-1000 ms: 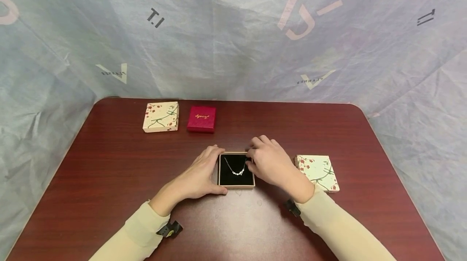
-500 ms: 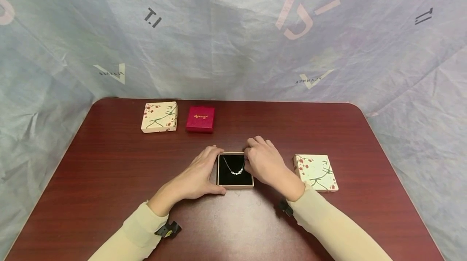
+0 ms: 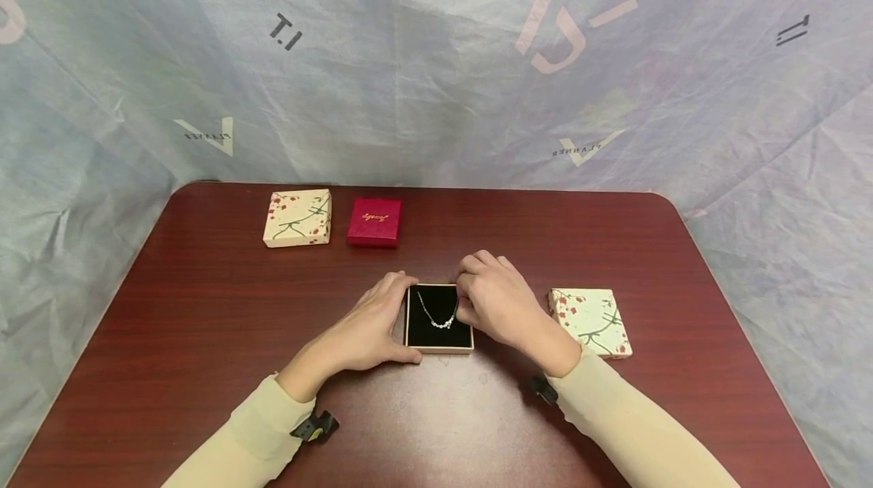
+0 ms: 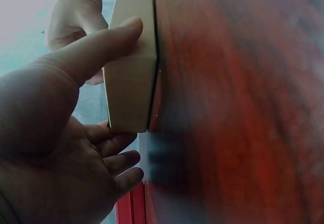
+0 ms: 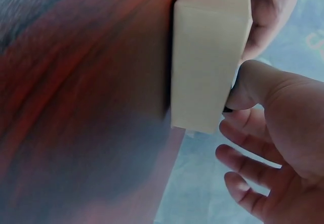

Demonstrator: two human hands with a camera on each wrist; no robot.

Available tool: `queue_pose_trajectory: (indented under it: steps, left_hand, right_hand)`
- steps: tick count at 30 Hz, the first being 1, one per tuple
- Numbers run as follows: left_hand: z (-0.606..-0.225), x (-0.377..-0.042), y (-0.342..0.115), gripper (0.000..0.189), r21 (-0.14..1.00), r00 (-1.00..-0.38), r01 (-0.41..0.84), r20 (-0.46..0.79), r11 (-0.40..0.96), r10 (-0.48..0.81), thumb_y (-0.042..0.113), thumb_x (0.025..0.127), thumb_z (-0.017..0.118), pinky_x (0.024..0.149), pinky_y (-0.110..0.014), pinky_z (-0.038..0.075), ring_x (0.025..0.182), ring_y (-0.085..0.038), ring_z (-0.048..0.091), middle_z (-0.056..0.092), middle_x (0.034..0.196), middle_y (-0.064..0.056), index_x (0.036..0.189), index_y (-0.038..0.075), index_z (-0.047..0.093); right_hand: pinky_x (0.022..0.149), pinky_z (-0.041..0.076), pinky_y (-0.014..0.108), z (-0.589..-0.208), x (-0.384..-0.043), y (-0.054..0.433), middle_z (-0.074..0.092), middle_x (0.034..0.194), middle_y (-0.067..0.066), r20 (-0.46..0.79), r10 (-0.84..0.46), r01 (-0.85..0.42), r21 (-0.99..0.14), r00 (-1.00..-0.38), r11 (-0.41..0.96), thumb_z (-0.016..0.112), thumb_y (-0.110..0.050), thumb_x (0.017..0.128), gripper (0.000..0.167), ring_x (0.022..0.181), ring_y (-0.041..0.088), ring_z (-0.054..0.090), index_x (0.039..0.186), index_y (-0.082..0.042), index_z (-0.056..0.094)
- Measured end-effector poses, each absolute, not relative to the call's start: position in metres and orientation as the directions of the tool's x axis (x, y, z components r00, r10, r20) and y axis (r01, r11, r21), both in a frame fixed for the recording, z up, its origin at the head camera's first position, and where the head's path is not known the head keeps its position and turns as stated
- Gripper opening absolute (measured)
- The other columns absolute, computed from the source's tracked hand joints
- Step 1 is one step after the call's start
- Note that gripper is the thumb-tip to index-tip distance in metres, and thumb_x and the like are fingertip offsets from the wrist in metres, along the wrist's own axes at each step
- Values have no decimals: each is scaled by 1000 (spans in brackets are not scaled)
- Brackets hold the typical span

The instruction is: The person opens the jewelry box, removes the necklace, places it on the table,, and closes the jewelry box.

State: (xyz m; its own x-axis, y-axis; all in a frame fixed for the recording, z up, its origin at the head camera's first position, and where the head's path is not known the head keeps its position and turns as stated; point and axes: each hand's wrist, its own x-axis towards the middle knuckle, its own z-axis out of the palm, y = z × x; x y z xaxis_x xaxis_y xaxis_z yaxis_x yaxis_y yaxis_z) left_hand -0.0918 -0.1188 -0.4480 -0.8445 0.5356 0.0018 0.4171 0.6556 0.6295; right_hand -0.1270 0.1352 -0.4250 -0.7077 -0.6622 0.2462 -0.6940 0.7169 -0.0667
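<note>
A small cream jewellery box [image 4: 130,82] lies uncovered in the middle of the table. Inside it, a black pad [image 3: 426,337] bears a silver necklace [image 3: 442,325] hanging in a V. My left hand [image 3: 368,325] grips the box from the left, thumb on the near wall and fingers at the far wall. Over the far right corner is my right hand [image 3: 501,298], its thumb and forefinger together at the pad's edge. A bit of black shows between them in the right wrist view. The necklace's right end goes out of sight beneath these fingers.
To the right lies a cream lid with red blossoms and green branches [image 3: 592,321], close to the right forearm. A similar flowered box [image 3: 298,218] and a red box with gold lettering [image 3: 374,221] stand at the back left. Behind the table [image 3: 204,306] hangs a grey printed cloth [image 3: 423,94].
My right hand has shifted slightly over the box's far right corner, its fingertips closing in there. My left hand keeps its grip, and the box stays put.
</note>
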Motion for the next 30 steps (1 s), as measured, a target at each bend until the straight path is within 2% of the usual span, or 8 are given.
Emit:
queue_pose_trajectory:
  steps: [4,7,12,17,20,24,30]
  left_hand:
    - [-448,-92,-118,108,626,-845,418,2,658,535,34,70,101,122,-58,30,152,-40,34,42,154,-22,152,-2,41]
    - [-448,-92,-119,109,625,-847,413,-4,662,532,34,69,101,122,-57,30,152,-39,34,42,154,-22,153,-1,41]
    - [-449,-93,-119,110,627,-849,401,-21,668,529,37,69,101,123,-57,29,153,-38,33,40,156,-21,153,0,40]
    - [-448,-93,-119,110,637,-850,391,-28,664,527,37,69,101,123,-57,28,153,-37,32,40,157,-21,153,0,40]
    - [-448,-93,-118,109,645,-849,393,-19,655,528,34,69,101,123,-57,28,153,-38,32,41,156,-21,153,-1,40]
    - [-447,-93,-118,108,652,-849,396,-7,646,528,31,68,102,123,-58,28,153,-39,32,43,154,-21,152,-3,42]
    - [-448,-93,-119,109,652,-852,391,-11,649,524,33,68,102,123,-57,27,154,-38,32,42,154,-20,152,-2,42]
  right_hand:
    - [74,44,34,-423,-126,138,70,102,-5,282,-676,-719,-81,-681,690,74,-12,75,16,98,21,58,69,-21,63]
    - [74,45,34,-422,-126,141,68,91,-6,291,-682,-732,-116,-671,672,75,-12,76,15,91,20,56,72,-20,64]
    - [71,48,31,-421,-125,146,58,77,-10,246,-658,-701,-307,-712,644,74,-9,80,14,80,13,53,80,-19,64]
    - [66,51,29,-420,-125,149,63,83,-9,177,-593,-583,-534,-785,612,72,-8,85,13,76,7,57,93,-15,66]
    - [72,57,32,-420,-126,150,70,93,-4,148,-567,-525,-614,-810,590,73,-8,89,17,81,8,65,105,-10,68]
    - [81,59,37,-420,-127,149,73,101,-2,119,-552,-485,-650,-825,585,76,-11,93,24,90,11,68,116,-6,71]
    - [82,59,39,-420,-127,150,74,102,-5,79,-550,-442,-694,-831,568,77,-14,95,16,91,10,68,111,-11,76]
